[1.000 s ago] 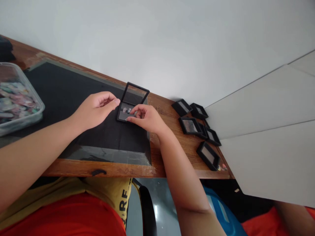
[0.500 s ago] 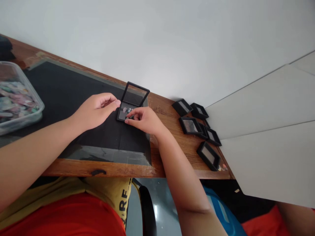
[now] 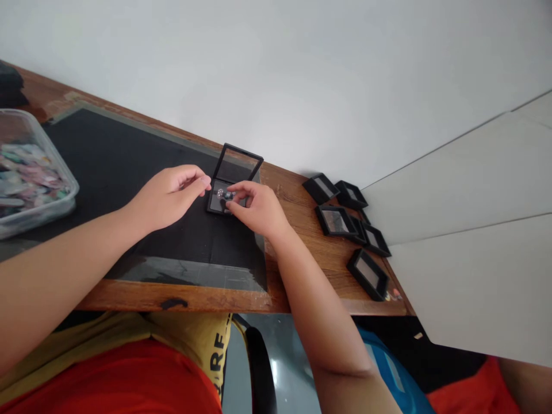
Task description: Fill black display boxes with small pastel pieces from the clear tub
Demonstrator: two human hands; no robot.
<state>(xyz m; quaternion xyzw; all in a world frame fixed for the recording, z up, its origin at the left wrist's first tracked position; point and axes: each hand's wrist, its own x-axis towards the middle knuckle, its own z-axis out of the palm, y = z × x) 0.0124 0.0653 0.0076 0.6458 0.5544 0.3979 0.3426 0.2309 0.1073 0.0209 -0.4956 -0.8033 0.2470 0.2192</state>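
On black matting (image 3: 185,241), small beads (image 3: 220,194) inside the open display case (image 3: 211,201) are partly hidden by the right hand (image 3: 261,211), its grip unclear; the left hand (image 3: 172,195) is pinched closed beside the case. The lid (image 3: 244,152) is raised toward the wall (image 3: 276,86); the long axis cannot be told.

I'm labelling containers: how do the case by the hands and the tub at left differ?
The case is black-framed; the tub is translucent. The case is smaller than the tub. The case shows a few pieces; the tub holds a colourful heap.
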